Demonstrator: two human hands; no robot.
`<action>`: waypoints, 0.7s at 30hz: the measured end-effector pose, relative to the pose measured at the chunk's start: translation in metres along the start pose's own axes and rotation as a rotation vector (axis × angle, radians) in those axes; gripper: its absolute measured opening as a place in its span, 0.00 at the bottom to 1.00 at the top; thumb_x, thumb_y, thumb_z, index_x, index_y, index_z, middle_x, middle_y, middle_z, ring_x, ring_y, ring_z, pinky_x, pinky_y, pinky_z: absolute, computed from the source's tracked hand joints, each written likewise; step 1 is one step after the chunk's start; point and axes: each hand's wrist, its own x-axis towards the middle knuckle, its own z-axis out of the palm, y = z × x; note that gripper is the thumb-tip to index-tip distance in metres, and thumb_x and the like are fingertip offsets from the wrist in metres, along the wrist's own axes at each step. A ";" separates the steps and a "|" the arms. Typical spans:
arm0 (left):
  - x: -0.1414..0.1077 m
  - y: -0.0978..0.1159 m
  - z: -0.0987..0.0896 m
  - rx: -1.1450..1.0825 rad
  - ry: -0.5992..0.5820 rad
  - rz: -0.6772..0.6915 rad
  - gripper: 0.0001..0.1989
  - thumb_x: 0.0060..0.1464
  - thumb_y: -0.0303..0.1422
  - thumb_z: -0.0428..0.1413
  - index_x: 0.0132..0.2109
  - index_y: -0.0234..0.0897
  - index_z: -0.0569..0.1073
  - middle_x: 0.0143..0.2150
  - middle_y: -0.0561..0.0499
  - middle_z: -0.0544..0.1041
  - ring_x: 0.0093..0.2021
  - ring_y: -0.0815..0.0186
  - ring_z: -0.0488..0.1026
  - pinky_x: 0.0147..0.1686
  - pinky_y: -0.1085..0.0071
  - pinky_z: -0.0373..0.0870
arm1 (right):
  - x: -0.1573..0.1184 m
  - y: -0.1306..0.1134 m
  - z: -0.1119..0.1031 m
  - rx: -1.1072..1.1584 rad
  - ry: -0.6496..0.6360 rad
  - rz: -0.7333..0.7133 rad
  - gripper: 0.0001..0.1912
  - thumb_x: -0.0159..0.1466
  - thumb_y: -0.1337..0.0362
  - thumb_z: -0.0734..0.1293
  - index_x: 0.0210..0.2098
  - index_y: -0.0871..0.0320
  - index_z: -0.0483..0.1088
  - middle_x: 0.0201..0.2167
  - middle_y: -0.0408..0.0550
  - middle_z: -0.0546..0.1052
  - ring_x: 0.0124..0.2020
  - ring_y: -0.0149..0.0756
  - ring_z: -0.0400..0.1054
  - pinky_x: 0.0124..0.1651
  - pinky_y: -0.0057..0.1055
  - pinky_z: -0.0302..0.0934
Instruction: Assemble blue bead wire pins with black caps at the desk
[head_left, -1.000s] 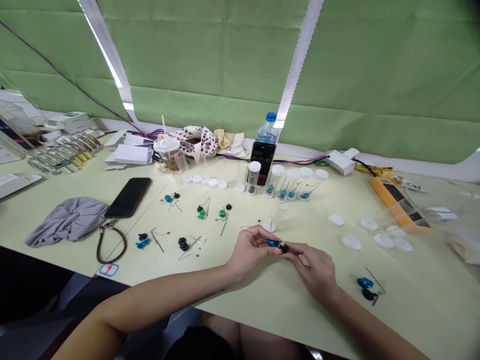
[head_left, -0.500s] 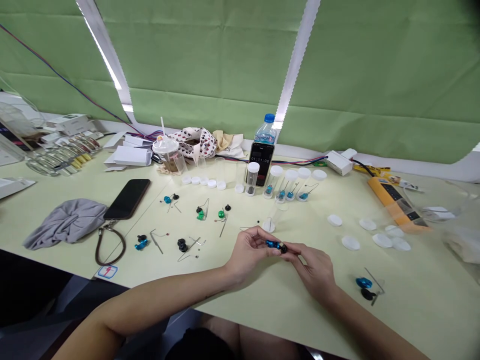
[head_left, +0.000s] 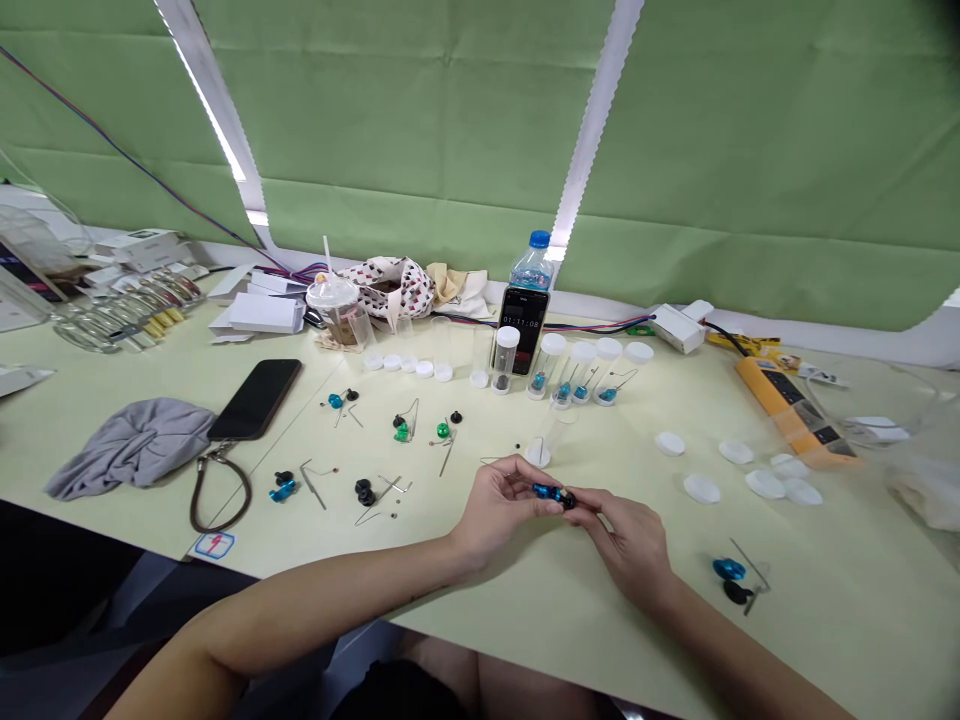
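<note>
Between my hands, above the table's front part, is a small blue and black part [head_left: 553, 492]. My left hand [head_left: 499, 507] pinches its blue end, and my right hand [head_left: 619, 535] grips its black end with the fingertips. Just behind my left hand stands a clear tube on a white cap [head_left: 538, 455]. To the left lie small sets of blue, green and black parts [head_left: 364, 491] with thin bent metal pieces. Another set, a blue part [head_left: 728, 568] and a black part [head_left: 737, 592] beside metal pins, lies to the right of my right hand.
Capped tubes [head_left: 506, 360] stand before an upright phone [head_left: 523, 310] and a bottle [head_left: 531, 268]. White caps [head_left: 702, 488] and an orange power strip [head_left: 799, 410] lie right. A dark phone [head_left: 256, 400], grey cloth [head_left: 135, 445] and lidded cup [head_left: 335, 305] are left.
Both hands stay almost in place. The held blue and black part has turned slightly between my fingers.
</note>
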 end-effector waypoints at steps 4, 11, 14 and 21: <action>0.000 0.000 0.000 0.006 -0.010 0.005 0.14 0.39 0.29 0.67 0.33 0.30 0.73 0.34 0.46 0.78 0.37 0.65 0.75 0.43 0.66 0.68 | 0.000 0.000 0.000 0.007 -0.020 0.012 0.08 0.67 0.63 0.61 0.40 0.57 0.71 0.28 0.43 0.80 0.24 0.29 0.74 0.29 0.23 0.66; 0.001 -0.002 -0.002 -0.003 -0.019 0.010 0.14 0.38 0.29 0.67 0.33 0.30 0.73 0.33 0.46 0.78 0.37 0.65 0.75 0.42 0.67 0.69 | -0.001 0.001 -0.001 0.001 -0.035 0.013 0.09 0.67 0.63 0.60 0.40 0.57 0.71 0.30 0.45 0.80 0.26 0.30 0.75 0.30 0.24 0.67; 0.001 -0.002 -0.002 -0.011 -0.023 0.016 0.14 0.37 0.29 0.68 0.33 0.30 0.73 0.33 0.47 0.78 0.37 0.65 0.75 0.42 0.67 0.69 | -0.001 0.001 -0.001 0.011 -0.027 0.006 0.09 0.68 0.63 0.60 0.40 0.57 0.71 0.30 0.44 0.80 0.26 0.30 0.75 0.30 0.23 0.67; 0.000 -0.003 -0.002 -0.010 -0.031 0.032 0.14 0.38 0.28 0.67 0.34 0.30 0.73 0.34 0.46 0.78 0.38 0.66 0.75 0.42 0.67 0.70 | 0.000 0.000 -0.001 0.003 -0.026 -0.003 0.08 0.67 0.64 0.60 0.41 0.57 0.71 0.29 0.44 0.80 0.26 0.29 0.74 0.31 0.22 0.66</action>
